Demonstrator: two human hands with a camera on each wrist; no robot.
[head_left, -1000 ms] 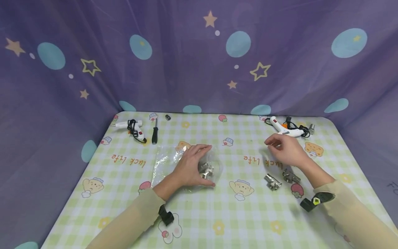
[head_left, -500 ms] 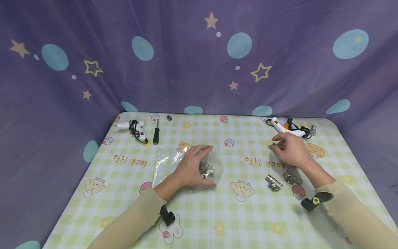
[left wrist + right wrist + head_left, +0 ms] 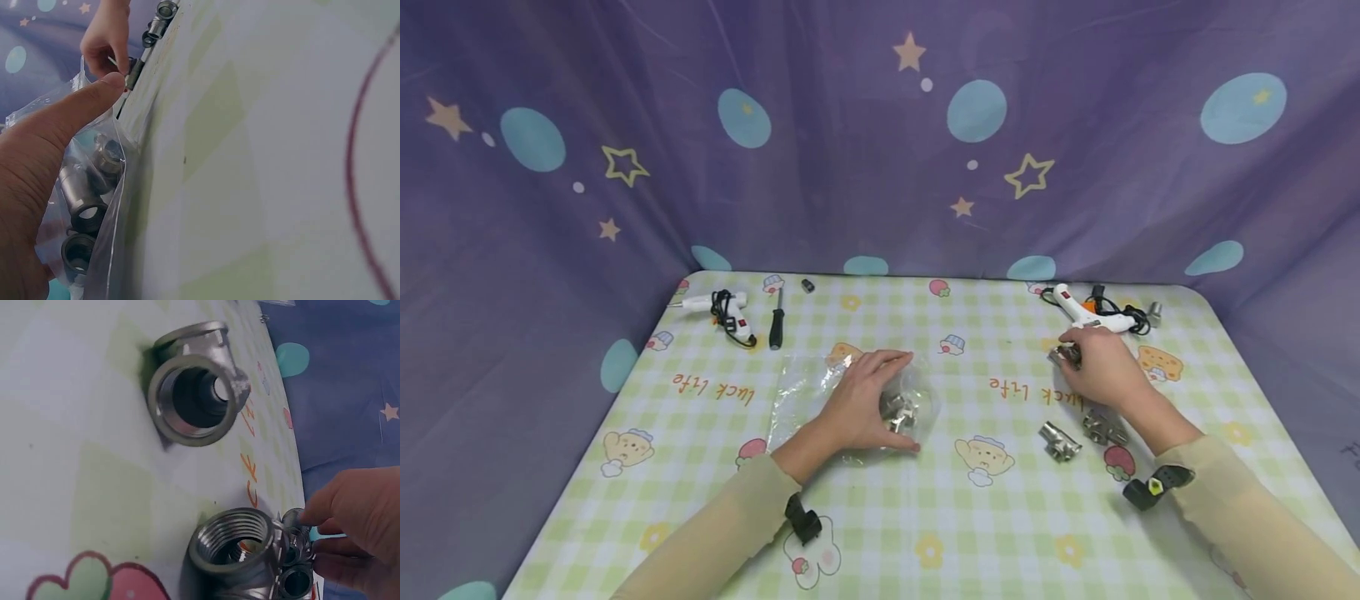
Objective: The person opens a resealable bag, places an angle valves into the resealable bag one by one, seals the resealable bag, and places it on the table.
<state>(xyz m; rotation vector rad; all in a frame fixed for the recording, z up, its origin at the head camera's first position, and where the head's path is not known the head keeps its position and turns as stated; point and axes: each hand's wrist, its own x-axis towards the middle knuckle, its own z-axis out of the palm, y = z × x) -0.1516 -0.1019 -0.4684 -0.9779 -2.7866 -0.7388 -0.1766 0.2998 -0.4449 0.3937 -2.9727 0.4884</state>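
My left hand (image 3: 867,402) lies flat on a clear plastic bag (image 3: 808,392) in the middle of the table. Its thumb (image 3: 69,122) and fingers are spread either side of several metal pipe fittings (image 3: 900,411) bunched inside the bag (image 3: 94,187). My right hand (image 3: 1097,368) is at the far right and pinches a small metal fitting (image 3: 1063,357) just above the cloth. Two more loose fittings (image 3: 1058,440) (image 3: 1103,428) lie beside that wrist. In the right wrist view they show as an elbow fitting (image 3: 194,394) and a larger threaded one (image 3: 234,550).
A white glue gun (image 3: 1086,310) with a black cord lies just behind my right hand, with a small metal piece (image 3: 1153,312) beside it. At the back left lie another glue gun (image 3: 722,308), a screwdriver (image 3: 776,321) and a small socket (image 3: 807,285). Purple curtains wall the table.
My right hand has moved right and a little back, and now grips a small fitting. The left hand has stayed on the bag.
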